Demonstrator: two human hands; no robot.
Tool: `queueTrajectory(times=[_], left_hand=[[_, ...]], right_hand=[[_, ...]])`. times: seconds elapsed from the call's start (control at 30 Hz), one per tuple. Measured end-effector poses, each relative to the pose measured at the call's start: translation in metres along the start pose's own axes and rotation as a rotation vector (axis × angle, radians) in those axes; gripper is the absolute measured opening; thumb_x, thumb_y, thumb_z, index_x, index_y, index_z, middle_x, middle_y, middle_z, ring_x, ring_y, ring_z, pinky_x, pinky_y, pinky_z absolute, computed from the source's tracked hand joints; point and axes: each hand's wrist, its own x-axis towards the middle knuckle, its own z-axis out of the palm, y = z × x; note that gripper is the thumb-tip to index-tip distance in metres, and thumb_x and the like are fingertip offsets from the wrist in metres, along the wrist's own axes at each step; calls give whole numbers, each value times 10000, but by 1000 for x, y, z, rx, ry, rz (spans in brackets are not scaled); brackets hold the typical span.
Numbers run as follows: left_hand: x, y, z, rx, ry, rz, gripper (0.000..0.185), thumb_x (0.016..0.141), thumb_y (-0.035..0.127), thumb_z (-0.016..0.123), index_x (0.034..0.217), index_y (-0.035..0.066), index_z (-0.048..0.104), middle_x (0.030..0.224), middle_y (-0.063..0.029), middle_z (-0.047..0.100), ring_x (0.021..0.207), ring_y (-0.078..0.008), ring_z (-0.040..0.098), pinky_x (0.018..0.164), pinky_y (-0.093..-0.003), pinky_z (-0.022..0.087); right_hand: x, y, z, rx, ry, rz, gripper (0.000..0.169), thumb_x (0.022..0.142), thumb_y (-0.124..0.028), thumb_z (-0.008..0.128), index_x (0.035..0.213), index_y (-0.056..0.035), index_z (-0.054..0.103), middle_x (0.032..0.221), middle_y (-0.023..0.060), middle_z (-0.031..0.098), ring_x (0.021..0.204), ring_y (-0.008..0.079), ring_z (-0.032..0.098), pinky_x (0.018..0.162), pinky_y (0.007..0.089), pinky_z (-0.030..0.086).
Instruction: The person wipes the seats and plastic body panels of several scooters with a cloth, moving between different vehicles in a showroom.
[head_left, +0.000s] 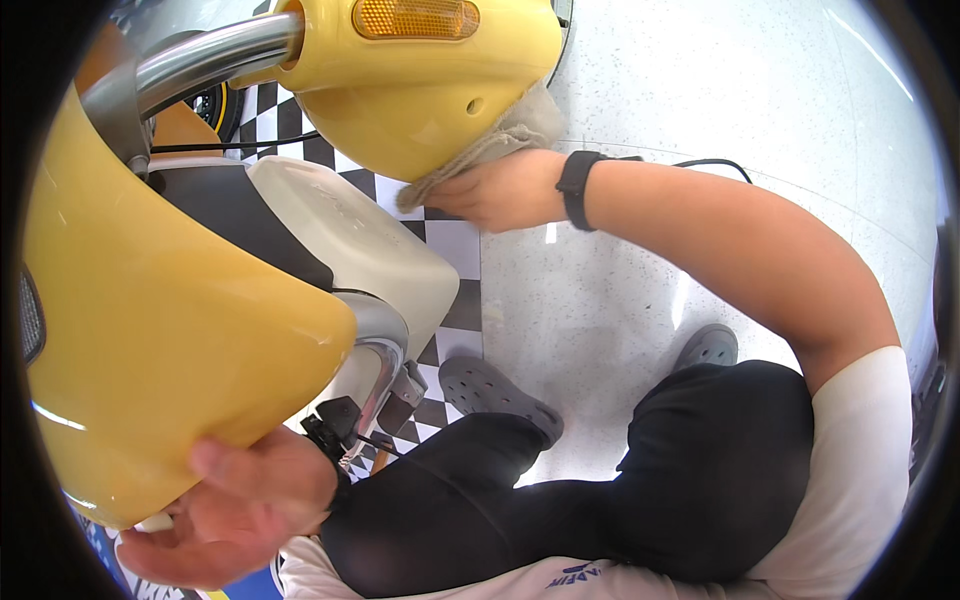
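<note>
My right hand (499, 191) presses a greyish-beige cloth (525, 124) against the underside of a glossy yellow body panel (420, 97). This rounded panel carries an amber reflector lens (416, 18) and a small round hole. A black band is around my right wrist. At the lower left, my left hand (232, 502) is blurred, palm showing and fingers apart. Its thumb overlaps the lower edge of a second, larger yellow panel (180, 315). Near those fingers is a small white piece (156, 523), partly hidden; contact with it is unclear.
A chrome tube (217, 60) enters the far panel. Between the panels sits a cream and dark grey part (360, 232). Metal tubing and a black bracket (341, 416) stand close to my left wrist and leg. Black-and-white checkered flooring (457, 300) borders a pale speckled floor (712, 97).
</note>
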Motion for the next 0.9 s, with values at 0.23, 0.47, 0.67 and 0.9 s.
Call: queueTrajectory(times=[0.23, 0.47, 0.67, 0.9], left_hand=[[-14, 50, 51, -78, -911, 335, 429, 753, -1, 637, 1179, 30, 686, 1145, -180, 687, 1012, -346, 656, 887, -515, 567], [-54, 63, 90, -200, -1288, -293, 283, 796, -1, 676, 1077, -7, 707, 1219, -187, 664, 1098, -393, 634, 938, -446, 520], [-94, 53, 100, -173, -1291, -894, 524, 931, 7, 594, 1440, -14, 470, 1457, -142, 532, 1373, -263, 512, 1147, -416, 411], [-126, 57, 98, -286, -1033, -1077, 802, 917, -35, 571, 1619, 50, 192, 1544, -127, 411, 1414, -261, 442, 1140, -415, 391]], right_hand=[[2, 32, -34, 118, 373, 179, 281, 919, -164, 635, 1179, -149, 739, 1522, 36, 549, 1474, 226, 437, 1302, 388, 263], [63, 26, -65, 751, 938, 630, 549, 856, -155, 690, 1389, -70, 590, 1415, 178, 604, 1324, 328, 568, 1161, 382, 422], [35, -30, -59, 2025, 362, 852, 494, 926, -176, 583, 1406, -56, 575, 1284, 235, 673, 1191, 379, 645, 1029, 437, 494], [33, -32, -82, 2287, 548, 938, 526, 998, -333, 562, 1450, -64, 551, 1366, 222, 638, 1238, 326, 623, 1057, 399, 467]])
